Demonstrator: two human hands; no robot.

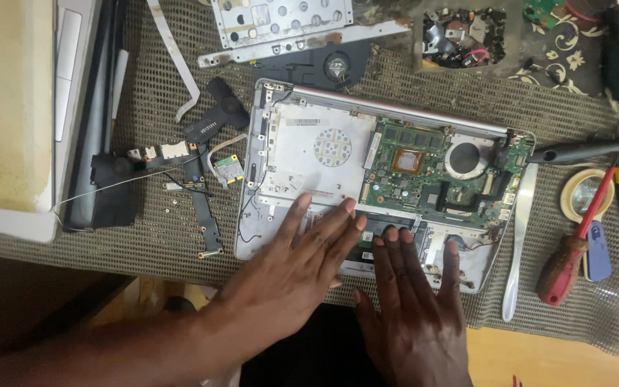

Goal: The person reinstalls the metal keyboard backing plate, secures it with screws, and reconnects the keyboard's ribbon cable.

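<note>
Both my hands lie flat on the near edge of an opened laptop.

My left hand (291,269) and right hand (413,301) rest palms down, fingers spread and gripping nothing, side by side on the front strip of the laptop (309,154), which sits in the middle of the mesh mat (166,236). The laptop's cover is off: a silver metal plate with a round perforated patch fills its left half, and a green circuit board (424,175) with a copper-coloured chip and a round fan opening fills the right. A red-handled screwdriver (571,251) lies on the mat to the right, and loose black parts (202,186) lie to the left.
</note>
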